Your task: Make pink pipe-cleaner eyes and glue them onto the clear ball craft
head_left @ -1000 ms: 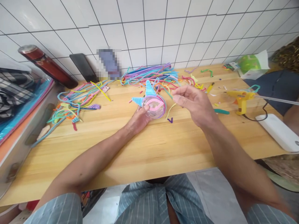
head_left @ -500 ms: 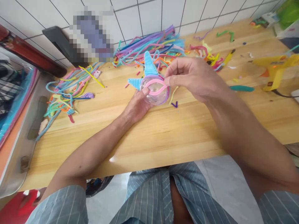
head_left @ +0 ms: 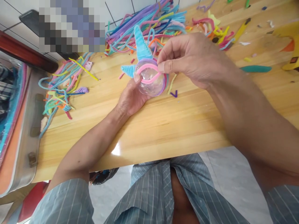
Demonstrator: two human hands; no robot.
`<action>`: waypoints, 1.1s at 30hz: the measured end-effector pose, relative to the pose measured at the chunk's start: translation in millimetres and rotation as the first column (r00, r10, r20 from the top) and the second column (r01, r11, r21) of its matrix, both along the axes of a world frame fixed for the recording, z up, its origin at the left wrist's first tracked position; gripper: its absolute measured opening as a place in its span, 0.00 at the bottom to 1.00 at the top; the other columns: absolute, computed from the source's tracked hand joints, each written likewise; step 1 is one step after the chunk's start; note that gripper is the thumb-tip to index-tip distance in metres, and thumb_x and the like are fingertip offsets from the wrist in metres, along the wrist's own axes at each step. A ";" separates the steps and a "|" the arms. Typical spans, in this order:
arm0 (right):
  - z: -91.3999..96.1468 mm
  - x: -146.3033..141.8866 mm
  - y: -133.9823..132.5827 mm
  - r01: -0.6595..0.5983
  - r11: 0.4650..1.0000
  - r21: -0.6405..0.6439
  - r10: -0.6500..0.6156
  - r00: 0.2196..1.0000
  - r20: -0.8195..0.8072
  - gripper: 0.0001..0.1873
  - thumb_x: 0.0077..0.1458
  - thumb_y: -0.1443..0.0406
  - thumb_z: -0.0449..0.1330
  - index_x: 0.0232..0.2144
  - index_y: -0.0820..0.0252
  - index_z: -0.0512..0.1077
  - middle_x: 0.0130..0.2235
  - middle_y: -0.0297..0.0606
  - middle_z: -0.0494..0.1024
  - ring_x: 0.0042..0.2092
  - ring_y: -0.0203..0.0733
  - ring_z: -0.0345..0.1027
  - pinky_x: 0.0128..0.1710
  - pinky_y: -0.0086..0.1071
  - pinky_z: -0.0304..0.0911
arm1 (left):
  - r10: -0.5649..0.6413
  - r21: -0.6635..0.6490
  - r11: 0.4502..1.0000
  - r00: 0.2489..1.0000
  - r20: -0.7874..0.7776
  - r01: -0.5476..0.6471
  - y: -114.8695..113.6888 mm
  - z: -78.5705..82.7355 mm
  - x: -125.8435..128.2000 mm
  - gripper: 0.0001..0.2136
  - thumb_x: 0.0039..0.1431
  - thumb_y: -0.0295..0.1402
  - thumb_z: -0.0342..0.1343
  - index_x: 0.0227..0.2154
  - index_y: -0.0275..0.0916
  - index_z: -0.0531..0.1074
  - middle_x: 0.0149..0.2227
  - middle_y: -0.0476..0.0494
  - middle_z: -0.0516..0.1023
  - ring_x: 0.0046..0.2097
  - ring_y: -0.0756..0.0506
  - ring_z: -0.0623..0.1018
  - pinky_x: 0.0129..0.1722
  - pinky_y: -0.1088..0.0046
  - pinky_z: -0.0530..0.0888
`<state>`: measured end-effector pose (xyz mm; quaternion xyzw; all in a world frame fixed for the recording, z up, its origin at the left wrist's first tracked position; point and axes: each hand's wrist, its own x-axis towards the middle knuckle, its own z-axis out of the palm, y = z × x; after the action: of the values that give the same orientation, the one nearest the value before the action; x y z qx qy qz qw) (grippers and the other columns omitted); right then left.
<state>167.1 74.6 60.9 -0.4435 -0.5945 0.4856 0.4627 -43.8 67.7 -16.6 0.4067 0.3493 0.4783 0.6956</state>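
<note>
My left hand [head_left: 129, 98] grips a clear plastic ball [head_left: 150, 84] from below, just above the wooden table [head_left: 163, 124]. The ball carries two light-blue pipe-cleaner cones [head_left: 140, 46] and is ringed by purple and pink pipe cleaners. My right hand [head_left: 189, 59] comes in from the right, its thumb and forefinger pinched on the pink pipe-cleaner loop [head_left: 149, 70] that lies across the ball's front.
Piles of coloured pipe cleaners lie at the back centre [head_left: 144, 21] and at the left [head_left: 63, 87]. Short offcuts [head_left: 174, 93] are scattered near the ball. A yellow glue gun [head_left: 289, 40] sits at the right edge, and a suitcase [head_left: 21, 124] stands left of the table.
The view has moved closer and lower. My right hand has come from hovering beside the ball to pinching the pink loop on it. My left hand has kept hold of the ball.
</note>
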 end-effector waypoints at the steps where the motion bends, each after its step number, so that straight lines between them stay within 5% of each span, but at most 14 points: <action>1: -0.1 0.0 -0.2 -0.002 1.000 0.003 0.002 1.000 -0.003 0.18 0.54 0.88 0.67 0.27 0.63 0.80 0.26 0.25 0.78 0.31 0.29 0.68 0.33 0.26 0.58 | 0.001 0.005 1.000 1.000 -0.005 -0.001 0.0 0.3 0.2 0.24 0.70 0.52 0.66 0.62 0.49 0.78 0.65 0.44 0.85 0.79 0.28 0.72 0.69 0.49 0.82; 6: -4.3 1.2 0.5 -0.015 1.000 0.025 0.016 1.000 -0.023 0.16 0.49 0.85 0.66 0.26 0.61 0.80 0.27 0.26 0.79 0.32 0.30 0.68 0.34 0.28 0.59 | -0.020 0.016 1.000 1.000 -0.021 0.020 0.4 1.3 1.0 0.22 0.70 0.51 0.66 0.61 0.48 0.79 0.65 0.43 0.86 0.79 0.29 0.72 0.70 0.52 0.82; 12: -15.7 7.8 6.3 -0.062 0.993 0.098 0.055 0.996 0.067 0.11 0.43 0.62 0.77 0.25 0.39 0.79 0.32 0.34 0.82 0.35 0.46 0.67 0.37 0.44 0.68 | -0.020 0.014 1.000 1.000 -0.013 0.020 0.8 2.2 1.8 0.21 0.72 0.50 0.64 0.62 0.48 0.78 0.64 0.42 0.86 0.79 0.29 0.72 0.71 0.49 0.82; 15: -17.0 8.5 5.7 -0.059 0.991 0.117 0.049 0.995 0.090 0.12 0.42 0.57 0.79 0.26 0.38 0.79 0.31 0.34 0.81 0.35 0.48 0.67 0.38 0.45 0.69 | -0.013 0.022 1.000 1.000 -0.025 0.014 1.2 1.5 1.7 0.24 0.71 0.51 0.64 0.64 0.50 0.76 0.65 0.43 0.84 0.80 0.27 0.71 0.71 0.45 0.81; 22: -15.8 6.8 0.3 -0.031 0.988 0.150 0.018 0.996 0.088 0.10 0.48 0.66 0.76 0.27 0.45 0.79 0.31 0.31 0.79 0.35 0.42 0.68 0.38 0.40 0.66 | -0.032 0.041 0.999 0.999 -0.027 0.033 2.2 -6.6 -1.0 0.26 0.70 0.58 0.65 0.62 0.49 0.77 0.67 0.42 0.83 0.82 0.25 0.66 0.72 0.40 0.78; 33: -8.4 3.0 -8.6 0.008 0.995 0.100 -0.013 0.999 0.046 0.18 0.54 0.83 0.71 0.27 0.55 0.80 0.30 0.25 0.79 0.34 0.32 0.69 0.36 0.30 0.61 | -0.023 -0.010 1.000 0.999 0.022 0.023 -1.6 -5.4 0.6 0.29 0.66 0.57 0.70 0.63 0.50 0.78 0.65 0.42 0.84 0.78 0.25 0.72 0.67 0.44 0.82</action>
<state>170.1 66.0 52.5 -0.4344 -0.6262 0.4424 0.4727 -43.3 66.1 -22.0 0.4020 0.3394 0.4729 0.7068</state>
